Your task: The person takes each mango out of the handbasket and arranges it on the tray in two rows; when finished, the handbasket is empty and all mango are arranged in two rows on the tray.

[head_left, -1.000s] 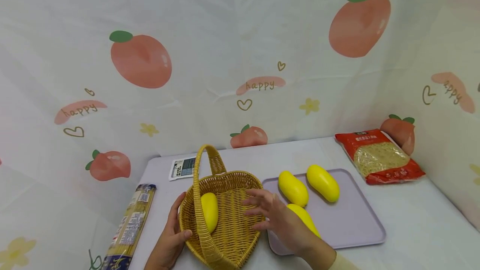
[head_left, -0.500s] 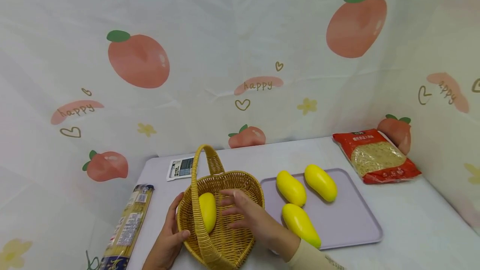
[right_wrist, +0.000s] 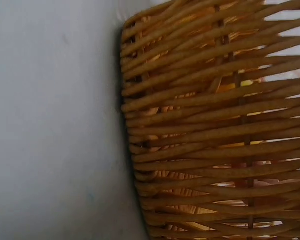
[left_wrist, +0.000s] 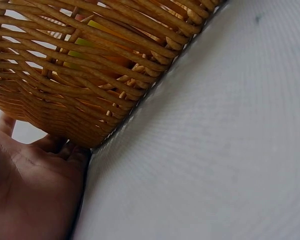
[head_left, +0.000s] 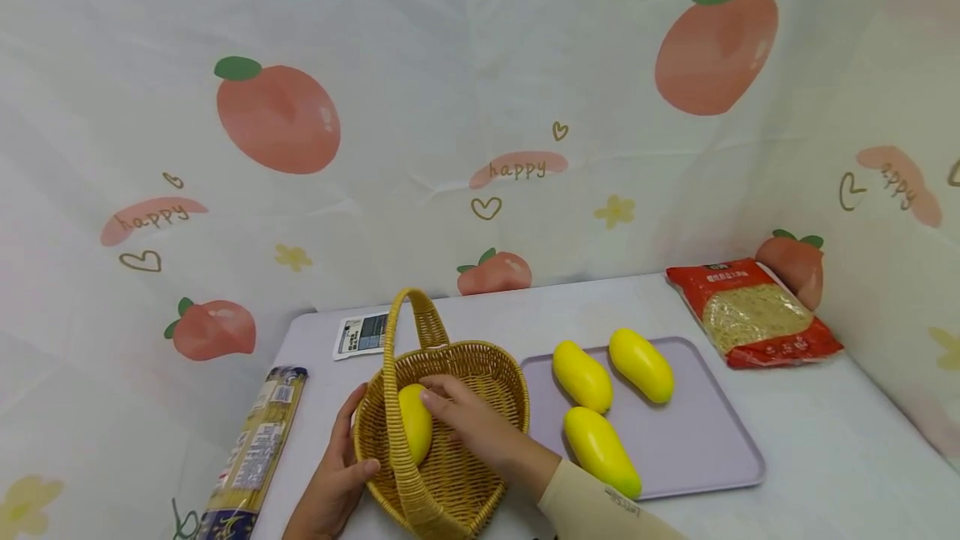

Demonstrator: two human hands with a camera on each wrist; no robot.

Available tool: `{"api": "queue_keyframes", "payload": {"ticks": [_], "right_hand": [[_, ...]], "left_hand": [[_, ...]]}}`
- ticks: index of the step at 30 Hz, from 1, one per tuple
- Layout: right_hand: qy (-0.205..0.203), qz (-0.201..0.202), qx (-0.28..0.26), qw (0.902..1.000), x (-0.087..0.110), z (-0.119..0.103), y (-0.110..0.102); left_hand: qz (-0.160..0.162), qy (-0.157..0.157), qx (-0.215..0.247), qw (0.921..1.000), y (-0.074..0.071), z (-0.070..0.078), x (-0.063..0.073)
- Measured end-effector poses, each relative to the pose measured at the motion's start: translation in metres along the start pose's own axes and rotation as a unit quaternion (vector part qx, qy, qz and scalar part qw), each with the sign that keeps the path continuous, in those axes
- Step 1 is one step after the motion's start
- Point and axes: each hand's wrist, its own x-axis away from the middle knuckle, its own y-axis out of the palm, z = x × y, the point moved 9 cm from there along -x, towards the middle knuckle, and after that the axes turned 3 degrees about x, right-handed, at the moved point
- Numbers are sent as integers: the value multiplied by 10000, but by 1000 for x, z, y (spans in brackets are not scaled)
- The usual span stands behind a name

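A heart-shaped wicker basket [head_left: 468,473] with a tall arched handle stands on the white table. Inside, at its left, lies a yellow mango [head_left: 417,425], partly behind the handle. My left hand [head_left: 335,473] holds the basket's left side, its thumb at the rim; the left wrist view shows that hand [left_wrist: 35,185] against the weave. My right hand [head_left: 472,423] reaches over the right rim and grips the mango at its upper right; some of its fingers are hidden. In the right wrist view the basket wall [right_wrist: 205,115] blocks most of the hand.
Right of the basket, a lilac tray [head_left: 697,448] carries three more yellow mangoes [head_left: 602,450]. A red bag of dry food [head_left: 753,315] lies at the back right. Noodle packs [head_left: 258,452] lie on the left, with a small white packet [head_left: 362,335] behind the basket.
My right hand has moved left from the basket's right rim, deeper into the basket, and has come to the mango. My left hand has stayed on the basket.
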Motion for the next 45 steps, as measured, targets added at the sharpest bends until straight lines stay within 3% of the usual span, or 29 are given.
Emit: {"api": "queue_keyframes", "payload": {"ticks": [6,10,18,29,34,36,40,45], "right_hand": [[-437,-267,926,9944,-11,-4,9],[-518,-358,2001,9777,-13,-1,14],[-428,-411,3927,9178,-16,12,23],[-524,-130,5307,8458,-20,11,30],[-677,87,5869,8068,-21,7,34],[-759,196,5995,7965,-20,4,34],[-770,419,5981,7966,-20,1,31],[-666,574,5660,8197,-17,1,23]], "left_hand": [[-85,124,-45,9999,1,3,0],[-102,95,-49,9999,0,2,-1],[-109,4,-23,9999,-2,-2,-1],[-244,144,12,9996,2,2,0],[-317,162,33,9994,2,3,-1],[-341,178,17,9993,2,3,-1],[-305,158,16,9994,3,3,0],[-199,120,6,9997,3,2,0]]}}
